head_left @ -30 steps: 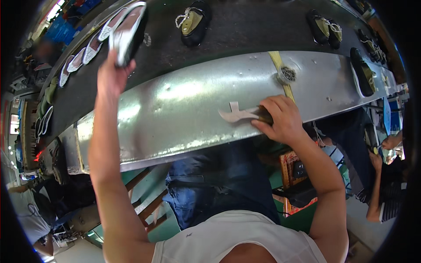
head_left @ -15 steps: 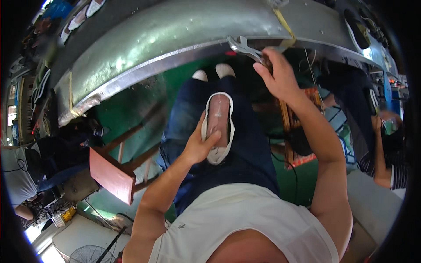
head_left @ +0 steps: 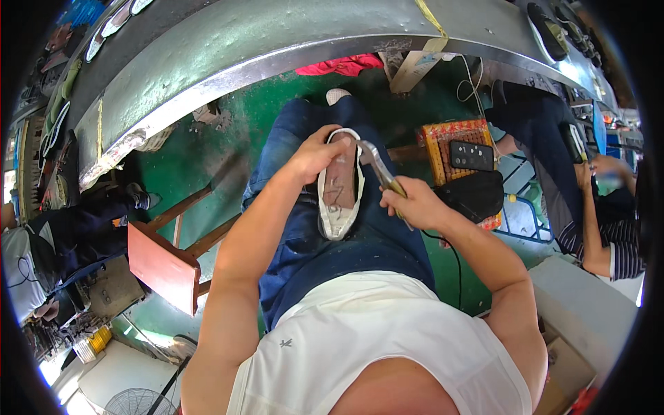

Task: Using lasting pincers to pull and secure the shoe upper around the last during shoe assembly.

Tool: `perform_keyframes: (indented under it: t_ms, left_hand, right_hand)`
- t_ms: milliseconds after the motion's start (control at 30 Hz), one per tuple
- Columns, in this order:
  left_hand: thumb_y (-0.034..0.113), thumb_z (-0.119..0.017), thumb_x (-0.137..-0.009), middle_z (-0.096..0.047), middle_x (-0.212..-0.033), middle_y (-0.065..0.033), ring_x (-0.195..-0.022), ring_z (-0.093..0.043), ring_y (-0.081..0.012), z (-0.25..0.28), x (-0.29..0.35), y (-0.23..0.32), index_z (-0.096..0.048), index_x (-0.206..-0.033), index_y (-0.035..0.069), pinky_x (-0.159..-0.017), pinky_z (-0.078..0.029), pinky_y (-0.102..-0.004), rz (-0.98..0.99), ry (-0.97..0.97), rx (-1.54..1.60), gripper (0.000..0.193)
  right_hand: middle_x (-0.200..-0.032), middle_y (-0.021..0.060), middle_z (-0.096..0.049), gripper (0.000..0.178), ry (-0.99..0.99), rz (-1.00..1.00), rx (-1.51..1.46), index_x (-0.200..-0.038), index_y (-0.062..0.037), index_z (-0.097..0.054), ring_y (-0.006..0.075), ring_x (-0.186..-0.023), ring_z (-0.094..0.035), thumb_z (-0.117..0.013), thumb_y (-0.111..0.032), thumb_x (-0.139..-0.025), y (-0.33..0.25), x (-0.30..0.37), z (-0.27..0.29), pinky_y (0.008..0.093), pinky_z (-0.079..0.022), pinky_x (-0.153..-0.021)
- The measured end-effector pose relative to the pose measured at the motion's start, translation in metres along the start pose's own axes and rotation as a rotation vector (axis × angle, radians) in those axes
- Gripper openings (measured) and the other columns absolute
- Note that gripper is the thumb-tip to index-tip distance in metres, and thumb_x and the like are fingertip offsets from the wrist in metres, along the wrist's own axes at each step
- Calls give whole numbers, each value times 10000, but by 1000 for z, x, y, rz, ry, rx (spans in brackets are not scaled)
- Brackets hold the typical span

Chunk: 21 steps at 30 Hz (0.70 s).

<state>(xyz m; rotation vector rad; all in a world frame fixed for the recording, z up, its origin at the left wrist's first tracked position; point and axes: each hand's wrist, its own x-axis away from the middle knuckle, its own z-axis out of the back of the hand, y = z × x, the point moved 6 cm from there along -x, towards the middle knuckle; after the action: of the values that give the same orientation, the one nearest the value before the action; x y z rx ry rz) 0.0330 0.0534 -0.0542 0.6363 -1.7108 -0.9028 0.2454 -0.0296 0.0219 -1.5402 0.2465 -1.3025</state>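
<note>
A shoe upper on a last (head_left: 341,187) lies bottom-up across my thighs, with a brownish-pink insole facing me and a white edge standing round it. My left hand (head_left: 319,156) grips its far end, the thumb pressed on the insole and the fingers wrapped round the left side. Lasting pliers (head_left: 377,168) are held by the handles in my right hand (head_left: 413,201). Their metal head meets the white edge at the shoe's far right. Whether the jaws pinch the material is too small to tell.
A metal-edged workbench (head_left: 263,52) spans the far side. At right, a phone (head_left: 472,155) and a black pouch (head_left: 474,195) lie on a beaded seat. A reddish wooden stool (head_left: 164,266) stands left. Co-workers sit at both sides; one person's arm (head_left: 591,221) shows at right.
My right hand has brought the pliers from the bench edge down to the shoe. My left hand has shifted from the shoe's near part to its far end.
</note>
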Motion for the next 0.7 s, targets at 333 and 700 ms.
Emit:
perform_keyframes:
  t_ms: [333, 700]
  left_hand:
    - [26, -747, -800, -374, -1551, -225, -1452, -379, -342, -17, 145, 49, -223, -1567, -17, -1181, -307, -407, -781, 52, -394, 930]
    - [51, -840, -757, -325, -1530, -304, -1354, -430, -463, -56, 196, 36, 30, -1601, -11, -1136, -327, -516, -1018, -15, -467, 1213]
  right_hand:
    - [-993, 83, -666, 287, 148, 516, 35, -1208, -18, -549, 170, -889, -639, -614, -206, -1001, -53, 5, -5, 330, -503, -837]
    - [-1145, 147, -655, 365, -38, 639, -63, -1216, 2, -515, 191, -948, -632, -646, -256, -993, -61, 20, -53, 333, -505, -867]
